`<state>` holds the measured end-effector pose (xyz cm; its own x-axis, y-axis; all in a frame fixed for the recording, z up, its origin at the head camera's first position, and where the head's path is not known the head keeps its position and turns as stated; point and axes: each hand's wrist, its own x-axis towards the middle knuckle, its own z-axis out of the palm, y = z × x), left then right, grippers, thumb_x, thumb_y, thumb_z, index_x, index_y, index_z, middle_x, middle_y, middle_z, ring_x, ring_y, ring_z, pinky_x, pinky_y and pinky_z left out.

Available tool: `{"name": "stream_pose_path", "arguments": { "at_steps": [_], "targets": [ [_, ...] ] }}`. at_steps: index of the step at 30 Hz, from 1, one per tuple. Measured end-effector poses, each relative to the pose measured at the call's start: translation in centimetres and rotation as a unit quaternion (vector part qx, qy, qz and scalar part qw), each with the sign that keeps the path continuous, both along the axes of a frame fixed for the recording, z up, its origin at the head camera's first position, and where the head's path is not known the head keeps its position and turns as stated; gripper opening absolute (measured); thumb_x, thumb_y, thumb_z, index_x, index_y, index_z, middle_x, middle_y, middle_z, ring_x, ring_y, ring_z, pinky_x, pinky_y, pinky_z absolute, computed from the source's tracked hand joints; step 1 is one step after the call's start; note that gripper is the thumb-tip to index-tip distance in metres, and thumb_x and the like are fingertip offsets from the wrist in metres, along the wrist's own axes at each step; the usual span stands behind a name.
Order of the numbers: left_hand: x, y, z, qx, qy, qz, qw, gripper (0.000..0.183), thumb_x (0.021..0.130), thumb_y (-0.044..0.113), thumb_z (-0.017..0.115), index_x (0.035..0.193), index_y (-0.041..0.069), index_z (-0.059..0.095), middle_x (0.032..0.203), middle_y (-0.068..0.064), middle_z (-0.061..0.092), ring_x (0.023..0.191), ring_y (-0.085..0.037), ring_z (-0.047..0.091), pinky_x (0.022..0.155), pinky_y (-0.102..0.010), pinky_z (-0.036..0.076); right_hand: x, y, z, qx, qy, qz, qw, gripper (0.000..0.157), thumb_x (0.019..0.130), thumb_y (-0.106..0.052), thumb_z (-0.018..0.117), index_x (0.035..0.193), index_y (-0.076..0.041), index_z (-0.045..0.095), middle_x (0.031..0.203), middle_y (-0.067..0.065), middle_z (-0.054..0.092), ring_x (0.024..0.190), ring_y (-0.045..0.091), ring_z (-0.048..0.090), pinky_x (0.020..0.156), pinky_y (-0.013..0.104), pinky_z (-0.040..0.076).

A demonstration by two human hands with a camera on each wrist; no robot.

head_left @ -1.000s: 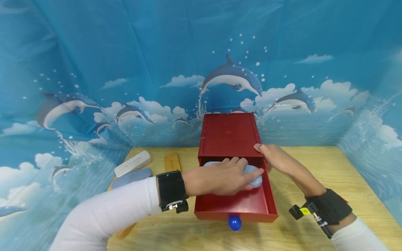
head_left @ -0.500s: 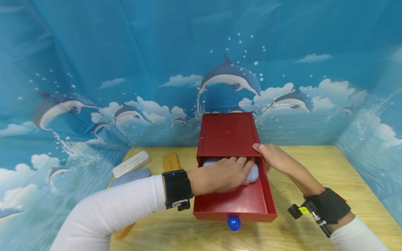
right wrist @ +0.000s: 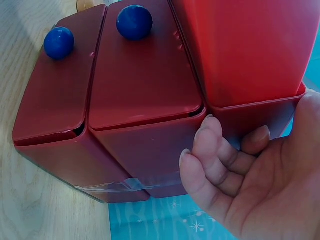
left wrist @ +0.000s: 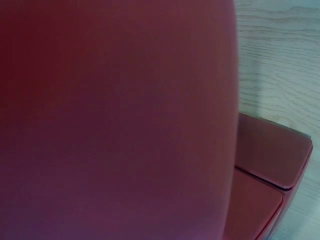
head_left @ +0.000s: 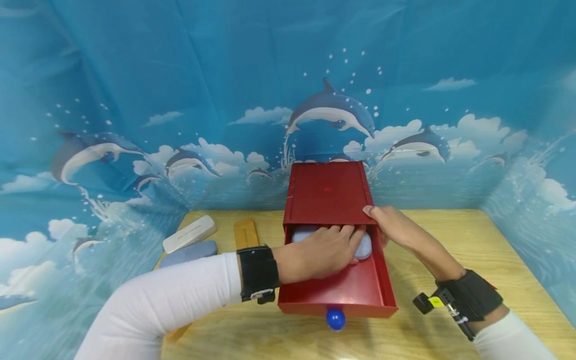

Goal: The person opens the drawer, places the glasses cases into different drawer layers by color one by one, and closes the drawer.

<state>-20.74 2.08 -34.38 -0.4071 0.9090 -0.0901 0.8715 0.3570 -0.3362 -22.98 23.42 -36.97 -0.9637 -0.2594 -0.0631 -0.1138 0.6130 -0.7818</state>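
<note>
A red drawer cabinet stands at the back of the table, its top drawer pulled out. Inside the drawer, my left hand holds a light blue eyeglass case near the opening, fingers over its top and thumb on the near side. The case shows on both sides of the hand; its middle is covered. In the left wrist view, a large blurred red surface fills most of the picture. My right hand grips the cabinet's right front corner, thumb on top. The right wrist view shows its bent fingers against the side.
Two lower drawers with blue knobs are closed. A white case, a blue-grey case and an orange case lie left on the wooden table. A dolphin-printed curtain rises behind.
My left hand has pushed the light blue case a little deeper, toward the cabinet's opening, then held nearly still. The right hand has stayed on the corner.
</note>
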Motion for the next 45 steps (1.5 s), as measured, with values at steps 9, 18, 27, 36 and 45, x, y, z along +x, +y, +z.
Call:
{"name": "stream_pose_path", "arguments": {
  "at_steps": [9, 18, 27, 36, 45],
  "targets": [
    [0.2, 0.1, -0.3, -0.005, 0.012, 0.009, 0.9999, 0.070, 0.102, 0.045, 0.032, 0.150, 0.001, 0.005, 0.145, -0.014, 0.033, 0.127, -0.021, 0.039, 0.099, -0.030, 0.041, 0.2, 0.0, 0.0, -0.004, -0.007, -0.002, 1.000, 0.062, 0.103, -0.048, 0.025, 0.084, -0.004, 0.065, 0.050, 0.010, 0.056, 0.050, 0.031, 0.057, 0.055, 0.043, 0.050],
    [1.2, -0.1, 0.9, -0.007, -0.028, 0.039, 0.9988, 0.079, 0.097, 0.055, 0.037, 0.151, 0.005, 0.007, 0.150, -0.010, 0.027, 0.134, -0.022, 0.030, 0.106, -0.035, 0.033, 0.2, 0.1, 0.0, -0.009, -0.012, 0.002, 1.000, 0.061, 0.103, -0.049, 0.025, 0.091, -0.004, 0.066, 0.053, 0.010, 0.056, 0.051, 0.033, 0.057, 0.053, 0.041, 0.050],
    [3.1, -1.4, 4.7, 0.019, -0.057, -0.007, 0.9981, 0.067, 0.096, 0.050, 0.047, 0.149, 0.014, 0.026, 0.145, -0.004, 0.038, 0.125, -0.018, 0.042, 0.101, -0.029, 0.039, 0.4, 0.3, 0.1, -0.020, -0.007, 0.014, 1.000, 0.059, 0.104, -0.047, 0.025, 0.094, -0.006, 0.067, 0.055, 0.009, 0.055, 0.052, 0.034, 0.056, 0.053, 0.042, 0.050],
    [3.4, -4.4, 8.3, 0.094, -0.032, -0.028, 0.9947, 0.062, 0.095, 0.044, 0.054, 0.147, 0.017, 0.034, 0.143, -0.005, 0.043, 0.125, -0.018, 0.042, 0.096, -0.031, 0.044, 0.3, 0.1, -0.2, -0.005, -0.002, 0.004, 1.000, 0.065, 0.103, -0.050, 0.024, 0.078, -0.003, 0.063, 0.052, 0.010, 0.055, 0.054, 0.035, 0.059, 0.060, 0.045, 0.052],
    [2.0, -7.7, 9.2, 0.142, -0.015, 0.001, 0.9897, 0.062, 0.096, 0.046, 0.051, 0.147, 0.017, 0.033, 0.148, -0.009, 0.036, 0.132, -0.023, 0.033, 0.100, -0.036, 0.041, 0.3, 0.1, -0.2, -0.001, -0.004, 0.000, 1.000, 0.065, 0.103, -0.050, 0.024, 0.090, -0.001, 0.065, 0.053, 0.011, 0.058, 0.052, 0.031, 0.060, 0.059, 0.043, 0.052]
  ]
}}
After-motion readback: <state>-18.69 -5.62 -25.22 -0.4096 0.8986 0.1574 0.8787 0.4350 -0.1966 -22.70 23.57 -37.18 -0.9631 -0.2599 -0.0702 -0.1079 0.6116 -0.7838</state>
